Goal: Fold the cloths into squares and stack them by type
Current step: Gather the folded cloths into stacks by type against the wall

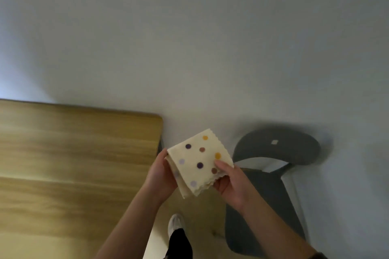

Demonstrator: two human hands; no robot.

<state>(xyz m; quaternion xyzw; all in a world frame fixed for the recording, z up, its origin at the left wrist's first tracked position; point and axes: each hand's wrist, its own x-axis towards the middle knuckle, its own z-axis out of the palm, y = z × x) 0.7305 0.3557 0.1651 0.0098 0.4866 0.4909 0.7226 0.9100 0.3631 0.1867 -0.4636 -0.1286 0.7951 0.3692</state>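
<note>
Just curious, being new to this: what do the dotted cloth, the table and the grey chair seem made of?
The dotted cloth looks like soft, matt cream fabric, perhaps microfibre: limp folded layers, wavy cut edges. The table seems wood or wood-look laminate: smooth, pale grain bands. The grey chair is probably moulded plastic, matt and even, though blur leaves it open.

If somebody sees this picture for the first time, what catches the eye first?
The eye goes first to the cream dotted cloth, folded roughly square and held in the air near the centre. The left hand grips its left edge and the right hand pinches its right corner. To its left lies a wooden table; to its right stands a grey chair.
</note>
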